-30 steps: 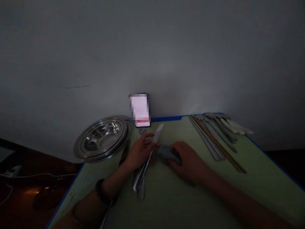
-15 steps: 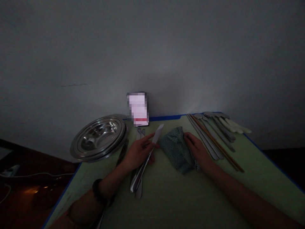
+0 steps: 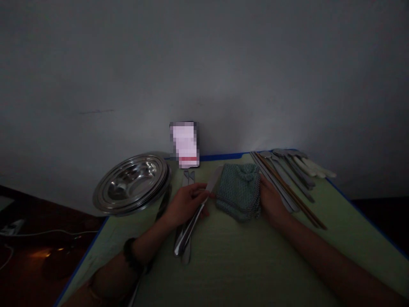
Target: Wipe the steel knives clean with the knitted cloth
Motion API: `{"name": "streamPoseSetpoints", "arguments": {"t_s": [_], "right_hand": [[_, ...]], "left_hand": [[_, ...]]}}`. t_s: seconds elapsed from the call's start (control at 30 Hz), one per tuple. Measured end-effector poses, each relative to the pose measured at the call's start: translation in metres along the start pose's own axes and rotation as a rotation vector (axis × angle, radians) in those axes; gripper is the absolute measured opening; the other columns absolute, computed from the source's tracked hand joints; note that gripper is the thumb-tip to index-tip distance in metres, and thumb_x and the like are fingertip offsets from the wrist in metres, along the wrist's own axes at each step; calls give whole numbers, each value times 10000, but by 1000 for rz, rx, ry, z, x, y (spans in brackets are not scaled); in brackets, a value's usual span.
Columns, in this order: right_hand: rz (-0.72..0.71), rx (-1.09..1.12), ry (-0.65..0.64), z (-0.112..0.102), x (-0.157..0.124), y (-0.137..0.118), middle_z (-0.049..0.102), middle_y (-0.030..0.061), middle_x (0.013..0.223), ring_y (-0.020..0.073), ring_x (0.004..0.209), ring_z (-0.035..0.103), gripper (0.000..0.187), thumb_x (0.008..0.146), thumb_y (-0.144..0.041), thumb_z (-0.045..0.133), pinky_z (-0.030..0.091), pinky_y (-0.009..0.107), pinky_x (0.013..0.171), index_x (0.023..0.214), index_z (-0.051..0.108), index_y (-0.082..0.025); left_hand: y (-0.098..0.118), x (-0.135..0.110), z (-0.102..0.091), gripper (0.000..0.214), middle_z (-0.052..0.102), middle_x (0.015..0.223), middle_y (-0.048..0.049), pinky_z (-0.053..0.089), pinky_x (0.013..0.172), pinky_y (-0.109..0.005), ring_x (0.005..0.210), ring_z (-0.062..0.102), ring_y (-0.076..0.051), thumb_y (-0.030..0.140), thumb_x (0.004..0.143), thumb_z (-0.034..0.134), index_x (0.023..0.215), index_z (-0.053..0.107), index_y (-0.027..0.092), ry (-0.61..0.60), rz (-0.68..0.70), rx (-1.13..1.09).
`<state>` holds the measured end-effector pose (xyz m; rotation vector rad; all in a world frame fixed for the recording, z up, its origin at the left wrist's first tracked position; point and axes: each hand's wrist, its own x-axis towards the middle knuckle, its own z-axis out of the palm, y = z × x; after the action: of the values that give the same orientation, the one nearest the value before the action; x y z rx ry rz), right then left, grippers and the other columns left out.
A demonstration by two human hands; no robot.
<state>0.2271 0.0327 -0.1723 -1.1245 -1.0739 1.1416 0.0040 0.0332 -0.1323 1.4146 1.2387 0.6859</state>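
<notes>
My left hand is closed around a shiny metal table knife, its blade pointing up and away and its handle slanting down toward me. Under that handle lie more knives on the table. My right hand grips a green-grey knitted cloth from its right side; the fingers behind it are hidden. The cloth hangs just right of the blade, and whether the two touch I cannot tell.
A stack of steel dishes stands at the table's left. Behind my left hand a phone leans on the wall. Chopsticks, metal spoons and white spoons lie at the right. The table has a blue edge.
The cloth has turned and spread flatter toward me, shifting slightly right with my right hand. My left hand keeps its hold on the knife, almost unmoved.
</notes>
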Motion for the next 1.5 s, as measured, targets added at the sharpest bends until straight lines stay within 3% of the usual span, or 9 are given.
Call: {"name": "streamPoseSetpoints", "arguments": {"t_s": [0.23, 0.33, 0.43, 0.57, 0.63, 0.87, 1.0, 1.17, 1.5], "right_hand": [[103, 152, 17, 3, 4, -4, 692, -1, 1049, 226, 1048, 588, 265, 787, -375, 550, 426, 387, 928, 1008, 649, -270], [168, 254, 45, 4, 7, -10, 706, 24, 988, 244, 1049, 593, 349, 788, -504, 507, 454, 399, 895, 981, 651, -252], [206, 291, -15, 4, 9, -14, 701, 56, 995, 247, 1036, 605, 499, 799, -632, 399, 473, 410, 871, 988, 634, -234], [184, 234, -10, 2, 7, -12, 687, 32, 1051, 231, 986, 628, 405, 674, -392, 698, 485, 403, 866, 1036, 586, -249], [201, 196, -23, 1, 5, -11, 697, 34, 1023, 233, 956, 640, 411, 626, -292, 740, 485, 407, 869, 1009, 605, -232], [301, 173, -40, 2, 4, -13, 730, 48, 910, 235, 827, 677, 245, 660, -338, 714, 500, 418, 825, 862, 684, -203], [289, 200, 12, 4, 4, -13, 731, 35, 923, 225, 853, 673, 227, 667, -336, 708, 485, 410, 863, 859, 689, -214], [261, 161, -17, 3, 4, -11, 729, 42, 954, 232, 872, 671, 233, 692, -366, 683, 490, 418, 857, 870, 688, -217], [275, 217, -10, 2, 5, -9, 736, 18, 888, 215, 827, 674, 202, 681, -343, 698, 486, 396, 866, 841, 697, -220]], "left_hand": [[-3, 1, -2, 233, 711, 783, -16, 479, 432, -209, 468, 620, -115, 358, 828, 558, 976, 579, 180, -16, 1, 25], [-2, 1, -3, 229, 715, 788, -13, 466, 435, -202, 465, 617, -109, 358, 826, 560, 974, 576, 184, -23, 2, 39], [0, 1, -3, 241, 718, 785, -13, 462, 437, -208, 462, 614, -113, 367, 818, 564, 972, 569, 182, -17, 1, 48], [2, 0, -2, 269, 720, 795, -20, 470, 451, -223, 475, 619, -124, 385, 814, 560, 986, 563, 177, -15, -4, 56], [2, -1, -2, 274, 720, 796, -25, 461, 440, -222, 471, 617, -126, 390, 814, 559, 986, 560, 177, -18, -6, 62], [0, -1, -3, 253, 702, 737, -9, 453, 420, -222, 469, 605, -130, 405, 810, 566, 936, 566, 185, -54, -6, 88], [-2, -1, -3, 224, 667, 642, 14, 443, 439, -215, 470, 592, -124, 404, 809, 568, 845, 565, 183, -60, 11, 124], [-4, -1, -2, 195, 632, 583, 23, 411, 469, -196, 504, 576, -115, 373, 801, 585, 759, 598, 183, -81, 59, 200], [-2, -2, -3, 189, 652, 583, 14, 385, 485, -182, 515, 541, -102, 359, 810, 586, 764, 611, 177, -162, 107, 285]]}}
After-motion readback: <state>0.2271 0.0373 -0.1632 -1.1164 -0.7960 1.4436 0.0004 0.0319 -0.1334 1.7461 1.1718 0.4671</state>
